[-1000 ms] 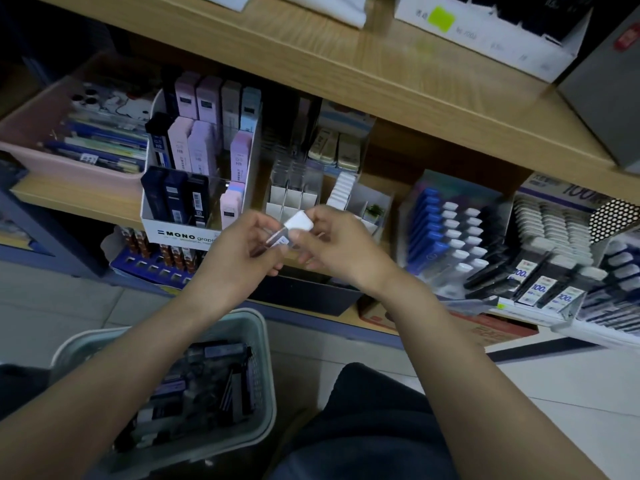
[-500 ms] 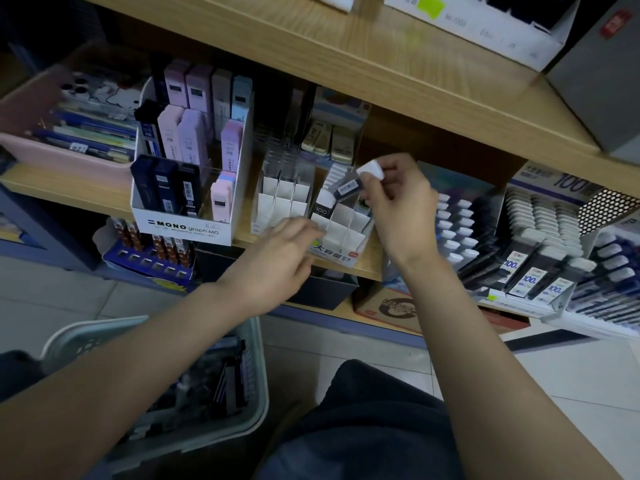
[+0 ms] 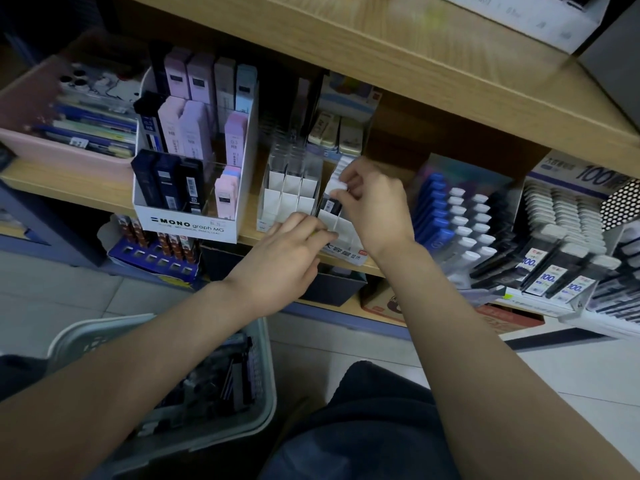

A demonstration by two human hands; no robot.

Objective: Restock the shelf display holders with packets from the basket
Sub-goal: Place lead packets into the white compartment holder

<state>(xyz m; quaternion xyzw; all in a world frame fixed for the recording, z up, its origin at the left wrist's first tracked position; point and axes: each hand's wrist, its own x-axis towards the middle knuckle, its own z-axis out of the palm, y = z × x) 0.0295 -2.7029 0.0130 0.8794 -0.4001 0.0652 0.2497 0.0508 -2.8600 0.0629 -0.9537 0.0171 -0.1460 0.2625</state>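
Head view: my right fingers (image 3: 350,172) pinch a slim packet (image 3: 331,205) by its white cap. Its dark body stands nearly upright, with the lower end down in a slot on the left side of the white divided holder (image 3: 346,254). My right hand (image 3: 377,213) is curled over the holder's back rows. My left fingers (image 3: 306,224) lie fairly straight against the front left corner of the same holder, gripping nothing, and my left hand (image 3: 287,261) is low in front of it. That holder stands on the wooden shelf (image 3: 69,183), just beside a second holder (image 3: 287,197) on its left. Farther left is the MONO graph MG box (image 3: 187,224), filled with dark and pastel packets. On the floor (image 3: 52,299) under my left forearm sits the grey basket (image 3: 267,362) with dark packets inside.
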